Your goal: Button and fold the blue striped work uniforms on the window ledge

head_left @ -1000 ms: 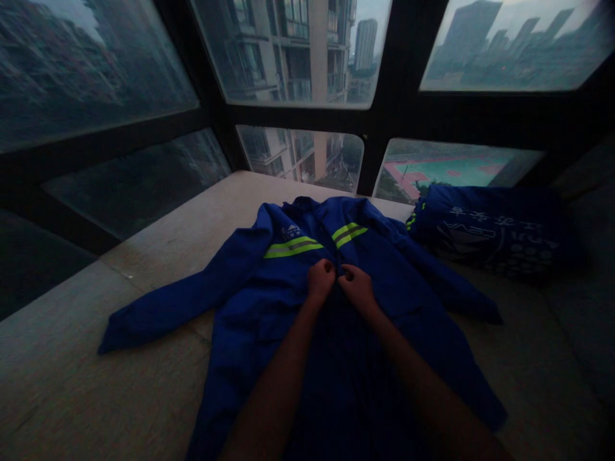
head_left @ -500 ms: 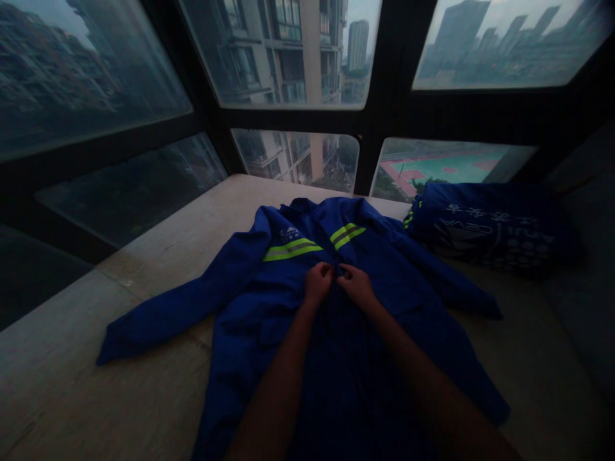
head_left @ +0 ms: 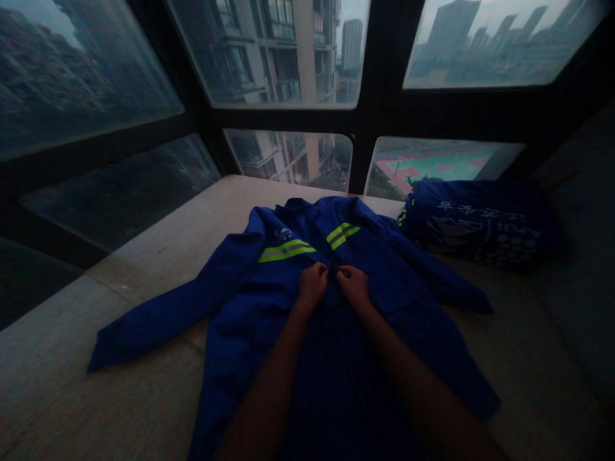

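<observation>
A blue jacket [head_left: 230,282] with yellow-green and grey reflective stripes across the chest lies spread face up, its collar toward the windows and its sleeves out to both sides. On the front opening, just below the stripes, my left hand [head_left: 313,283] pinches the jacket's edge. Close beside it, my right hand [head_left: 353,283] is closed on the other front edge. The two hands almost meet at the middle. Between my fingers the closure is too dark and small to make out.
The jacket rests on a pale stone sill [head_left: 158,256]. Folded blue clothing [head_left: 480,221] with white printing lies at the right, near the wall [head_left: 571,307]. Dark-framed windows [head_left: 288,118] border the sill at the back and left, with buildings outside.
The view has shifted slightly, so everything sits a little further left. My hands stay at the jacket's front opening, with only a small movement of the fingers.
</observation>
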`<state>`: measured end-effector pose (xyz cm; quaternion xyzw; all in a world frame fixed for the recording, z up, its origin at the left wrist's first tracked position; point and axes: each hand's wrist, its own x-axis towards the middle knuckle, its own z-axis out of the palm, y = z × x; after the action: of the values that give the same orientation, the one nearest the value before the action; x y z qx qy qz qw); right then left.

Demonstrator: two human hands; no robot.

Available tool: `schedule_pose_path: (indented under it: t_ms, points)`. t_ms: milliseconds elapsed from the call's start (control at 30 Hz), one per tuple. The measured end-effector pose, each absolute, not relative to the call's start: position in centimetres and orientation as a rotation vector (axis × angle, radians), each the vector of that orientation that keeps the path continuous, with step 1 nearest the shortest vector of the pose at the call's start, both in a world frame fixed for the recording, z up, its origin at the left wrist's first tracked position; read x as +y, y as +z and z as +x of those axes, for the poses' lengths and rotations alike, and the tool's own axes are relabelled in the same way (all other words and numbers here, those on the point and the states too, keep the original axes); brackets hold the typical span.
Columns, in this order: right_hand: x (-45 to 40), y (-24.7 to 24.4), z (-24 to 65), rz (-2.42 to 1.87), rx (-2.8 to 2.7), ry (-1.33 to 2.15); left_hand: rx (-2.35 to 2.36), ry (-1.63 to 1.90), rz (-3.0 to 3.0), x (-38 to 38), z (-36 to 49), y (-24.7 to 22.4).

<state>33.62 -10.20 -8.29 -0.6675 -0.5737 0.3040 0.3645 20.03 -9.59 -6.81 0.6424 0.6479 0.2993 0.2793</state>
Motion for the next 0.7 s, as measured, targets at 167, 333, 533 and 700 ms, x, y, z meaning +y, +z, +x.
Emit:
schedule_pose_path:
  t_ms: [167, 333, 533, 700]
  points:
    - [-10.6, -8.3, 33.5, -1.648, -1.493, 0.798, 1.702, 0.829, 1.764, -10.3, 20.4, -6.9]
    - [-11.1, -8.4, 33.7, -1.592, -1.541, 0.813, 1.694, 0.873, 1.714, -9.9, 20.6, -7.0]
    - [-11.1, -8.3, 33.4, -1.505, -1.639, 0.857, 1.616, 0.927, 1.614, -9.4, 20.1, -7.4]
    - [-11.5, -8.4, 33.1, -1.516, -1.635, 0.827, 1.586, 0.983, 1.512, -8.6, 20.1, -7.8]
